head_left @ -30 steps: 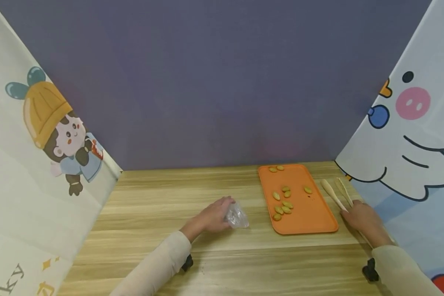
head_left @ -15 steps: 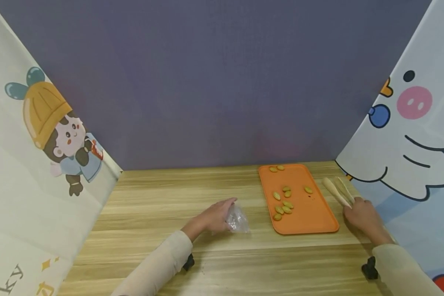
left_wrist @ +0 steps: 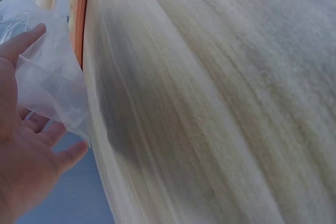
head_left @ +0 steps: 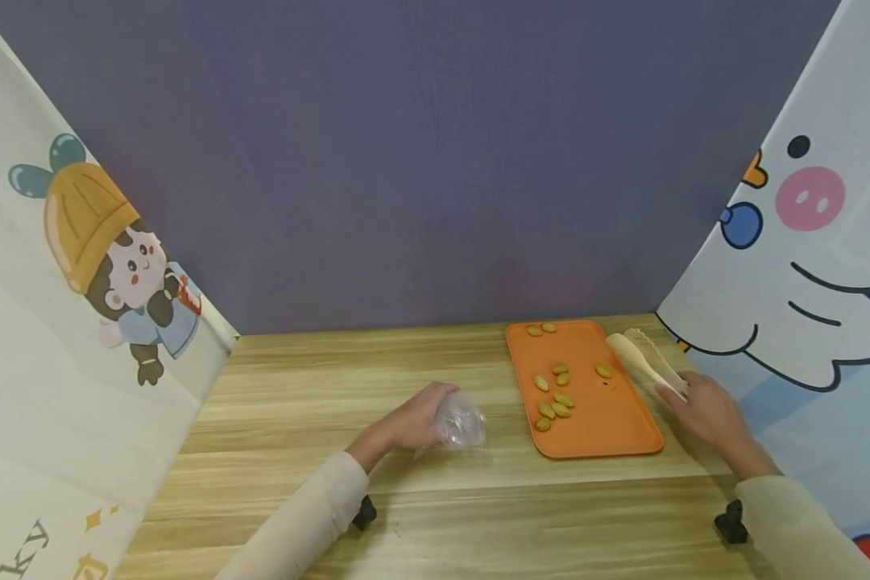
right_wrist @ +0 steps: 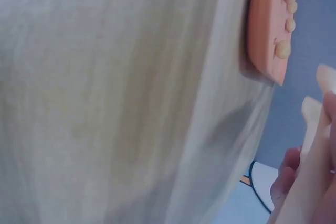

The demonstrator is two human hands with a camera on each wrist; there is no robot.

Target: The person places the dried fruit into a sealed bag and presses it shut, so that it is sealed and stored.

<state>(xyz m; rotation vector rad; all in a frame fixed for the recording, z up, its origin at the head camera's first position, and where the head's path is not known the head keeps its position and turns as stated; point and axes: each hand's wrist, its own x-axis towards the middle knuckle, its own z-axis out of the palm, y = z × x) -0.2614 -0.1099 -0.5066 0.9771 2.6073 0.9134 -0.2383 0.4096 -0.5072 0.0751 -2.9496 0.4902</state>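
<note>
My left hand (head_left: pixel 422 417) holds a clear plastic bag (head_left: pixel 461 422) above the table, left of the orange tray (head_left: pixel 602 435). In the left wrist view the thumb lies across the near side of the bag (left_wrist: pixel 50 85), and the other fingers are spread behind and below it. With my right hand (head_left: pixel 706 409) I grip pale beige tongs (head_left: pixel 634 356), whose arms stand apart at the tray's right edge. Several small oval yellow-green pieces (head_left: pixel 561 399) lie on the tray, mostly along its left side. A lone oval piece (head_left: pixel 603 371) lies nearer the tongs.
The wood-grain table (head_left: pixel 312 387) ends at a dark grey-purple panel (head_left: pixel 435 177) behind. White printed panels (head_left: pixel 29 322) with cartoon figures enclose the left and right sides. Dark specks dot the tray near the lone piece.
My right hand has lifted the tongs and moved them left and away from me, toward the tray's edge. The left hand and bag have shifted only slightly; the pieces stay put.
</note>
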